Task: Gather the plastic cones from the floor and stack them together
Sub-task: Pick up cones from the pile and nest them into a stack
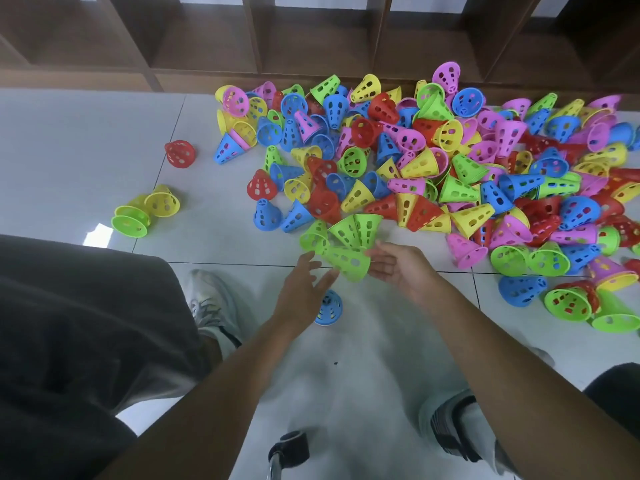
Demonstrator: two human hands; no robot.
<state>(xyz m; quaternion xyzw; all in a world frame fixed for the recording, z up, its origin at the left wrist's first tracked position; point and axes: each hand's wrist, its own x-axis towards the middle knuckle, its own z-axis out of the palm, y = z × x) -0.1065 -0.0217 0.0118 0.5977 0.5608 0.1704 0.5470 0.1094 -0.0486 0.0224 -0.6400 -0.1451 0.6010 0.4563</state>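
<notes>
Both hands at a green perforated plastic cone [346, 261], pile edge.
Left hand [301, 289] fingers spread beside it; right hand [398, 268] fingers loosely open, touching its side.

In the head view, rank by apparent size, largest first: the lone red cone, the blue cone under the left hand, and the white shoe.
1. White shoe.
2. and 3. Lone red cone and blue cone look alike; no ranking.

I am seeing the cones [415, 161] showing as smooth, perforated plastic with a slight sheen. The floor [86, 140] is gleaming as glossy pale tile, and the shelving [207, 39] is looking like matt brown wood.
</notes>
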